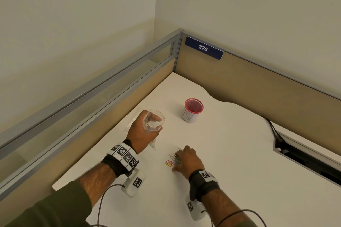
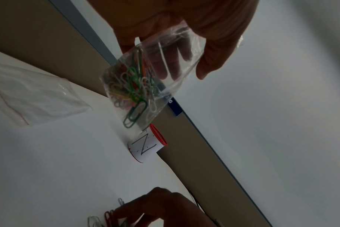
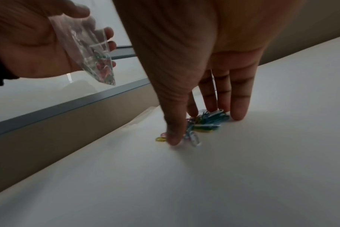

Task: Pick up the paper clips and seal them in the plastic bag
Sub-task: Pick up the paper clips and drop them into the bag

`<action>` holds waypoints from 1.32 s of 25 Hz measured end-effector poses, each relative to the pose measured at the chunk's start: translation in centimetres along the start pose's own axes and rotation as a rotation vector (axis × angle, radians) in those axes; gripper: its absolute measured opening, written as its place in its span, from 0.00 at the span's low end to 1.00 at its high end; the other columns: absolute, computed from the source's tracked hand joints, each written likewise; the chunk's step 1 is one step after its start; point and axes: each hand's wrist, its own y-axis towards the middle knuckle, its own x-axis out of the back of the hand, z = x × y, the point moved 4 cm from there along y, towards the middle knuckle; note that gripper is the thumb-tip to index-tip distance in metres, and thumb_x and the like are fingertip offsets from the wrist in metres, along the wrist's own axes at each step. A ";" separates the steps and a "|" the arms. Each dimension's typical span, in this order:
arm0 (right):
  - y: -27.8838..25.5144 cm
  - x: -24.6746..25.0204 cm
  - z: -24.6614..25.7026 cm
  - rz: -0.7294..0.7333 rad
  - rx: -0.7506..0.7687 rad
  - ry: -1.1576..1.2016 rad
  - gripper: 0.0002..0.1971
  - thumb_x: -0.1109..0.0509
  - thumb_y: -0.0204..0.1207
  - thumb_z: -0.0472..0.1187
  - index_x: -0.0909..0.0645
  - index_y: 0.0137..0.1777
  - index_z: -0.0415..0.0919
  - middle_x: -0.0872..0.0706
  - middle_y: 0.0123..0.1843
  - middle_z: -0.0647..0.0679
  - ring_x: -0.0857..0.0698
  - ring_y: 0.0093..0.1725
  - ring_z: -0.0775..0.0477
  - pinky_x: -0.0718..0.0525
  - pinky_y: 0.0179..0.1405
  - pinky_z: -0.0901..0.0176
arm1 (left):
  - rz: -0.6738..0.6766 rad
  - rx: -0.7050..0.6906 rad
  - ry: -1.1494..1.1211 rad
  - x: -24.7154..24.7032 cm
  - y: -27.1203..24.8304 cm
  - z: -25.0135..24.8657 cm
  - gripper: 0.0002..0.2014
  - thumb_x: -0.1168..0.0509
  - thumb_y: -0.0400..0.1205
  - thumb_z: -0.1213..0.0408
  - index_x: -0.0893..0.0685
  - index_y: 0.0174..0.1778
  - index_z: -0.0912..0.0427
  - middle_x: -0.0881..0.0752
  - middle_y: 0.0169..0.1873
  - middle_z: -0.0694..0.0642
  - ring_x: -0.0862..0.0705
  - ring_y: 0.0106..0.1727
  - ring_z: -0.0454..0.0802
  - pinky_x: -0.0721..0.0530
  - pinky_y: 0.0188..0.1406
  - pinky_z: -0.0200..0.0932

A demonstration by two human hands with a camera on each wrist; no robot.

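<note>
My left hand [image 1: 143,132] is raised above the white desk [image 1: 230,153] and grips a small clear plastic bag [image 1: 153,120] with its mouth held open upward. Several coloured paper clips [image 2: 132,86] lie in the bag [image 2: 165,64]. A loose pile of coloured paper clips [image 1: 171,160] sits on the desk in front of me. My right hand [image 1: 186,158] is down on that pile. In the right wrist view its fingers [image 3: 239,99] are straight, with the tips on the desk and the clips [image 3: 206,121] between them and the thumb.
A red mesh cup [image 1: 192,110] wrapped in white paper marked "N" stands behind the hands. Spare clear bags [image 2: 29,95] lie flat at the desk's left edge by the partition. A cable slot [image 1: 304,155] with a black cord opens at the right.
</note>
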 end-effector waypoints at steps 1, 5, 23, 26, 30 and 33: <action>0.2 -0.2 0.5 -0.037 0.009 -0.013 0.21 0.28 0.74 0.49 0.22 0.66 0.45 0.25 0.62 0.44 0.25 0.64 0.41 0.18 0.59 0.48 | 0.003 -0.002 0.003 -0.1 0.0 -0.1 0.15 0.25 0.77 0.72 0.20 0.57 0.61 0.13 0.56 0.56 0.15 0.65 0.49 0.13 0.64 0.45; 0.6 -0.4 1.5 -0.107 0.034 -0.066 0.08 0.38 0.81 0.38 0.21 0.57 0.40 0.21 0.57 0.42 0.21 0.57 0.41 0.17 0.53 0.51 | 0.008 -0.008 0.008 0.1 0.2 -0.1 0.16 0.25 0.77 0.71 0.20 0.58 0.60 0.13 0.56 0.55 0.15 0.65 0.49 0.13 0.63 0.44; -3.1 13.7 3.5 -0.448 0.071 0.706 0.05 0.27 0.75 0.32 0.12 0.44 0.43 0.10 0.40 0.49 0.13 0.36 0.52 0.16 0.37 0.72 | -0.007 0.018 0.074 -0.2 -0.3 0.8 0.16 0.23 0.76 0.68 0.19 0.57 0.57 0.12 0.55 0.50 0.14 0.63 0.42 0.17 0.59 0.36; -4.4 17.0 7.6 -0.489 0.242 0.691 0.05 0.27 0.76 0.33 0.12 0.47 0.42 0.11 0.44 0.48 0.13 0.40 0.53 0.14 0.41 0.71 | 0.011 0.009 0.099 -0.7 -0.3 0.4 0.16 0.23 0.76 0.66 0.20 0.56 0.54 0.12 0.55 0.50 0.14 0.62 0.42 0.16 0.58 0.36; -4.7 17.7 12.0 -0.462 0.370 0.417 0.05 0.28 0.76 0.36 0.12 0.49 0.41 0.14 0.47 0.46 0.16 0.47 0.48 0.15 0.48 0.61 | 0.041 0.005 0.129 -1.4 0.0 0.7 0.18 0.22 0.74 0.64 0.22 0.52 0.45 0.13 0.50 0.44 0.13 0.58 0.45 0.15 0.55 0.37; -4.7 16.9 13.5 -0.370 0.384 0.161 0.08 0.31 0.78 0.37 0.14 0.54 0.43 0.17 0.51 0.46 0.17 0.50 0.46 0.14 0.51 0.55 | 0.008 0.045 0.175 -1.4 -0.1 0.2 0.22 0.22 0.74 0.69 0.20 0.61 0.54 0.15 0.48 0.45 0.16 0.49 0.44 0.17 0.52 0.38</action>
